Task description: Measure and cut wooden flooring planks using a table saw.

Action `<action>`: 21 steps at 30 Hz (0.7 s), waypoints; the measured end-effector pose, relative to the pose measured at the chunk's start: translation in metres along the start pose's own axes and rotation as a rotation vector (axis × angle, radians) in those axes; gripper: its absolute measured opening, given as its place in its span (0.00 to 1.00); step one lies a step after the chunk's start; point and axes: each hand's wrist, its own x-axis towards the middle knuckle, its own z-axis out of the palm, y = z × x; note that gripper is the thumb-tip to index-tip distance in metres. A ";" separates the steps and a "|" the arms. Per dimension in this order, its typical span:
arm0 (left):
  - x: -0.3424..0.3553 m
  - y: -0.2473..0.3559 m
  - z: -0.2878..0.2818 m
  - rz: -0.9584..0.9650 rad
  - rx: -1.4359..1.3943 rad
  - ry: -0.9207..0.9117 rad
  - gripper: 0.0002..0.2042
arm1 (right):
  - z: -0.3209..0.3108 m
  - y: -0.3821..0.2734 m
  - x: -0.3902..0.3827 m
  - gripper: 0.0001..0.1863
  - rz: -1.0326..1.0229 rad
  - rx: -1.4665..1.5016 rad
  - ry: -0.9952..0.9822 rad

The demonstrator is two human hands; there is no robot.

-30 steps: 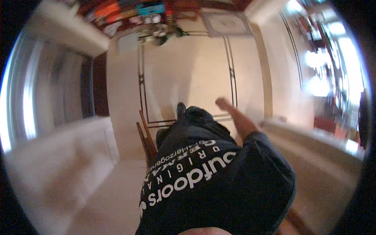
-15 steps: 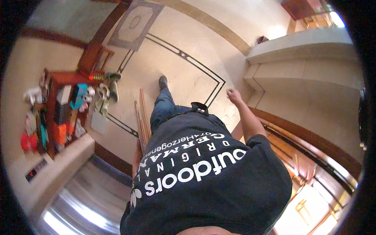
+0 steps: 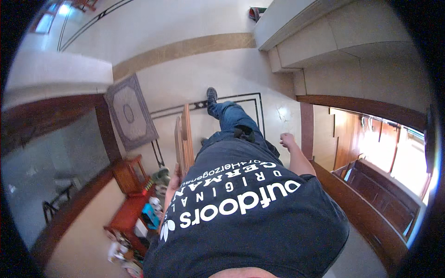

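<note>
Long flat wooden boards (image 3: pixel 185 139), brown and held as a thin bundle, run along my left side and point forward. My left hand (image 3: pixel 174 178) is closed around their near end, and part of the hand is hidden beside my dark shirt. Their lower edges are out of sight. On the right, my right hand (image 3: pixel 287 140) hangs away from my body with its fingers curled in. Nothing shows in it, and it touches nothing.
A patterned grey rug (image 3: pixel 130 113) lies ahead on the left. A red-brown wooden rack (image 3: pixel 127 211) with shoes and small items stands at the lower left, near a glass panel (image 3: pixel 60 153). A stone wall ledge (image 3: pixel 320 41) and a doorway with a dark wooden door (image 3: pixel 384 194) are on the right.
I have stepped forward and turned somewhat right; the rug and rack have shifted nearer and lower in view. The boards remain in my left hand. My right hand is still curled.
</note>
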 end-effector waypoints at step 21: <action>0.259 0.616 0.401 -0.129 0.210 -0.036 0.34 | -0.015 -0.699 0.228 0.21 -0.570 -0.077 0.192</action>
